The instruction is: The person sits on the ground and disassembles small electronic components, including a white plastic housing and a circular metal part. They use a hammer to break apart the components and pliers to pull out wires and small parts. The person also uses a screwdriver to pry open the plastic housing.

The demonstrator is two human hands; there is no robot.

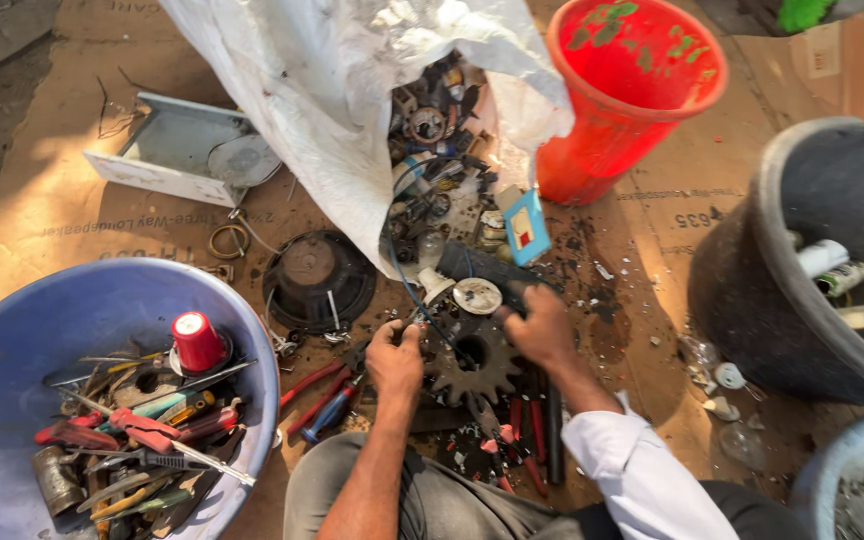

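Cardboard sheeting [72,215] covers the ground, flattened and dusty, with bare dirt showing at the upper left. A white woven sack [302,110] lies open across the top middle, spilling a heap of scrap parts [437,170] toward the person. At the lower left stands a wide blue basin [22,340] filled with screwdrivers, pliers and other hand tools, with a red cap [197,340] on top of them. A dark grey tub [752,270] stands at the right edge with small cans inside, and a red plastic bucket [622,90] is just beyond the sack's mouth. A white metal tray [167,150] lies at the upper left, and a round black speaker frame [317,275] is between it and the hands.

Between the hands lies a dark toothed gear wheel [472,362], flat on the cardboard just in front of the person's knees. The left hand [395,358] sits at the gear's left rim, its fingers curled together around a thin blue wire [407,290] that runs up into the scrap; whether they also touch the gear cannot be told. The right hand [542,328], in a white sleeve, is at the gear's upper right edge, fingers bent down and closed on a small part, hidden beneath them. Red-handled pliers [317,392] lie just left of the gear, beside the blue basin.
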